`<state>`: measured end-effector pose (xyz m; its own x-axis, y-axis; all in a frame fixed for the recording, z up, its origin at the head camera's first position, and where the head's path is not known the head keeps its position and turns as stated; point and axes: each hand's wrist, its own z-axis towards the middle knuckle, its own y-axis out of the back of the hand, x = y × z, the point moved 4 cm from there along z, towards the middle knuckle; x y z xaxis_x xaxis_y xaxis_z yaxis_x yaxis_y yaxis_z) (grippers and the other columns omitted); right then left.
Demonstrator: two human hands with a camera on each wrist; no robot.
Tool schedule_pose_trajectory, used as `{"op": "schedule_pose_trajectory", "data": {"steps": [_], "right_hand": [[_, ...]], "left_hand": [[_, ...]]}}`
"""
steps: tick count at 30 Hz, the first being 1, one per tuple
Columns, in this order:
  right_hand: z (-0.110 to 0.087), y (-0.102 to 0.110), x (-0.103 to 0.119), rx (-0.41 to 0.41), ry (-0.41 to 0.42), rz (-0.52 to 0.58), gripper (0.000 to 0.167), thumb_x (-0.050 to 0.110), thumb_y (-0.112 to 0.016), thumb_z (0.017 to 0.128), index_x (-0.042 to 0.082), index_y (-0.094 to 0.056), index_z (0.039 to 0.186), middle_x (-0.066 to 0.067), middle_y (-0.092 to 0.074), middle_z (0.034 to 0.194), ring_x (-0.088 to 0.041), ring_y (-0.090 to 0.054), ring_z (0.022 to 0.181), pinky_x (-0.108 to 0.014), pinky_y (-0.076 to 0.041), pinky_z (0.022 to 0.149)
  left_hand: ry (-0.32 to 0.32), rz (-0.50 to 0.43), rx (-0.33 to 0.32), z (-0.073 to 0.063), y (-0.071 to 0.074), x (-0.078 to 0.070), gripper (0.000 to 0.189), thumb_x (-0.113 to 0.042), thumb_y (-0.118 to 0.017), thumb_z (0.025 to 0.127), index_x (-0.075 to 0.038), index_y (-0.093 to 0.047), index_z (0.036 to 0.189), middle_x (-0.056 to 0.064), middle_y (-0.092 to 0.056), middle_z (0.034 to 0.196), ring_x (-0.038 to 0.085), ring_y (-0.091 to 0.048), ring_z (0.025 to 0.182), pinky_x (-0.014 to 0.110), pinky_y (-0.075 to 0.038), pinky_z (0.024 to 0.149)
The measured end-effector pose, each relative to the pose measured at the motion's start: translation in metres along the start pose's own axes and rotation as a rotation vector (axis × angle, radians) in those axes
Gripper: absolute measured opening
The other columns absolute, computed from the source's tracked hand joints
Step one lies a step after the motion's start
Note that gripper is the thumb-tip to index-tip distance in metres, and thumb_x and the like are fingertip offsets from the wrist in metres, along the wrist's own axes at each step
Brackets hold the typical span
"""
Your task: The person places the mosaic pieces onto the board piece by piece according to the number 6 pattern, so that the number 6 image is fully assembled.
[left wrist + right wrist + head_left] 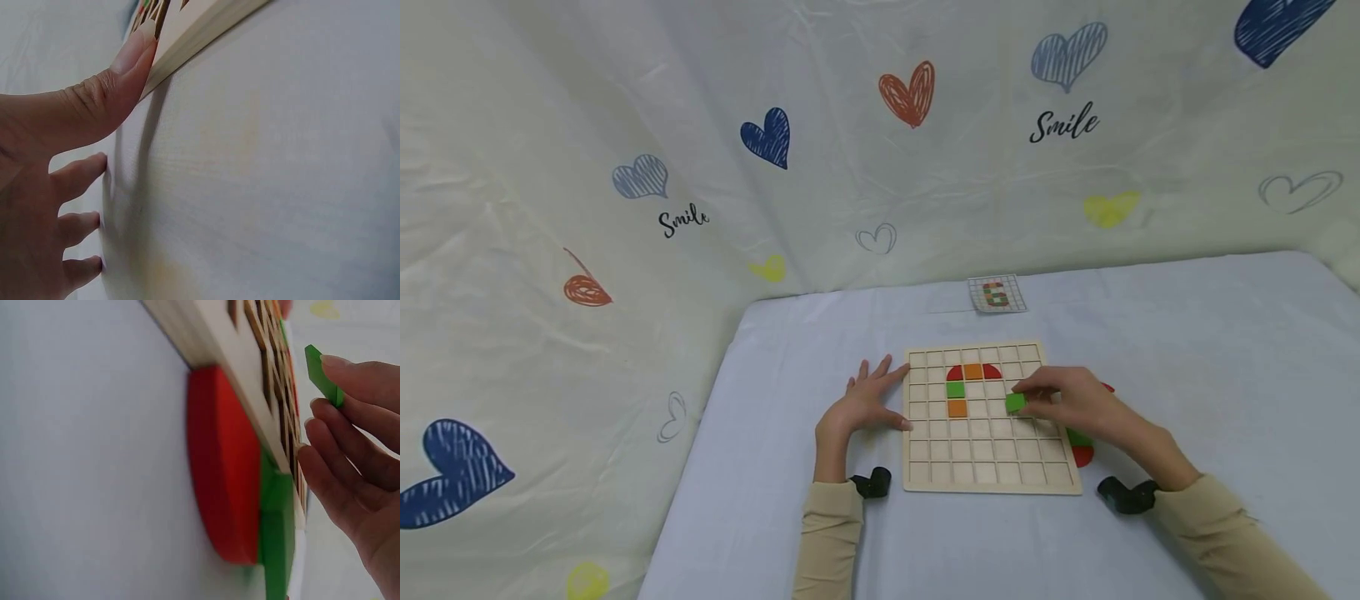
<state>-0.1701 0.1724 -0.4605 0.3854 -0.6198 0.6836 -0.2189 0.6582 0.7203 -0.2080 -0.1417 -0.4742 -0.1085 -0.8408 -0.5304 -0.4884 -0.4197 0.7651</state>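
A wooden grid board (970, 475) lies flat on the white-covered table. Red quarter-round, orange and green pieces fill several squares in its upper left part, among them an orange square (957, 408) and a green square (955, 389). My left hand (863, 407) is spread at the board's left side, fingers straight, with the thumb (128, 62) touching the board's edge. My right hand (1078, 400) pinches a green square block (322, 376) between thumb and fingertips, over the right middle of the grid.
Beside the board's right edge, partly under my right arm, lie loose pieces, including a red rounded block (222, 469) and a green block (279, 544). Behind the board is a small pattern card (997, 294). A curtain printed with hearts (907, 93) hangs behind the table.
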Motion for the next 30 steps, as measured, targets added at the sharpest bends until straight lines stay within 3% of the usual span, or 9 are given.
{"op": "schedule_pose_trajectory", "data": {"steps": [16,25,30], "right_hand": [[0.021,-0.021,0.018,0.110,-0.028,-0.004,0.028,0.014,-0.084,0.085,0.003,-0.077,0.110,-0.001,-0.075,0.101,-0.017,-0.067,0.091,-0.028,-0.058,0.079],[0.032,-0.030,0.033,0.113,-0.049,-0.091,0.024,0.011,-0.084,0.084,0.003,-0.077,0.106,-0.003,-0.076,0.098,-0.018,-0.066,0.089,-0.037,-0.059,0.080],[0.036,-0.033,0.038,0.129,-0.029,-0.157,0.021,0.011,-0.085,0.082,0.005,-0.079,0.102,-0.002,-0.074,0.096,-0.016,-0.063,0.086,-0.036,-0.057,0.078]], "left_hand": [[0.003,-0.007,-0.005,-0.002,0.001,0.000,0.098,-0.030,-0.090,0.080,-0.026,-0.036,0.162,0.006,-0.013,0.174,0.039,0.005,0.160,0.060,-0.004,0.128],[-0.003,-0.008,-0.003,-0.002,0.001,-0.001,0.098,-0.030,-0.090,0.079,-0.028,-0.036,0.161,0.004,-0.013,0.174,0.039,0.006,0.160,0.060,-0.003,0.128],[-0.008,-0.009,-0.004,-0.001,0.001,-0.001,0.098,-0.030,-0.090,0.079,-0.026,-0.037,0.161,0.006,-0.013,0.174,0.040,0.005,0.160,0.061,-0.004,0.128]]}}
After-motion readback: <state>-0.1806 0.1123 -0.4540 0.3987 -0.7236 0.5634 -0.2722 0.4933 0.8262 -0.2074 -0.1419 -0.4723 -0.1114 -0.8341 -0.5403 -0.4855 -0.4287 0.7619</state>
